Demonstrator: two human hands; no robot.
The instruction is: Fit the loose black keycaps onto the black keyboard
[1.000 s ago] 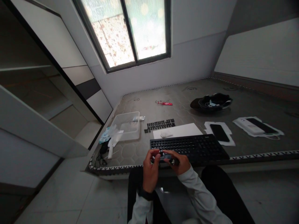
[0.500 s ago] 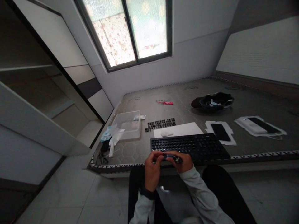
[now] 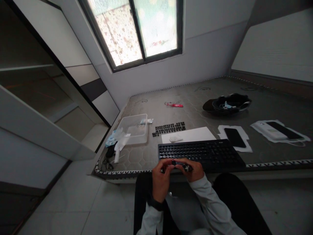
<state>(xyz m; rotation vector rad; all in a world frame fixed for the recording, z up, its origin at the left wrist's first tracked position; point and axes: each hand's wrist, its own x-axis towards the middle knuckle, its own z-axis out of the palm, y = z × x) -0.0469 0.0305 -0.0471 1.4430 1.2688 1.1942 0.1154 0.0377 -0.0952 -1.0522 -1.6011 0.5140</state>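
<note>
My left hand (image 3: 160, 181) and my right hand (image 3: 194, 171) meet at the fingertips just above the near edge of the black keyboard (image 3: 199, 152). Pinched between both thumbs and forefingers is a small black piece, which looks like a keycap (image 3: 173, 162). Curled inside my right hand is a dark object with a pale star-like pattern (image 3: 187, 167), mostly covered by the fingers. Behind the keyboard, several loose black keycaps (image 3: 168, 128) lie in rows. Beside them is a white sheet (image 3: 195, 134) with a crumpled white tissue (image 3: 175, 139) on it.
On the mattress (image 3: 137, 156), a clear plastic box (image 3: 133, 130) stands at left by a blue-white wrapper (image 3: 111, 139) and a dark cable (image 3: 107, 163). A red item (image 3: 176, 105) lies further back. At right are a black cap (image 3: 226, 104), a phone (image 3: 234, 137) and a white device (image 3: 275, 132).
The view has shifted slightly. Both hands stay together at nearly the same spot, and the small black piece between the fingertips has turned and shows more clearly.
</note>
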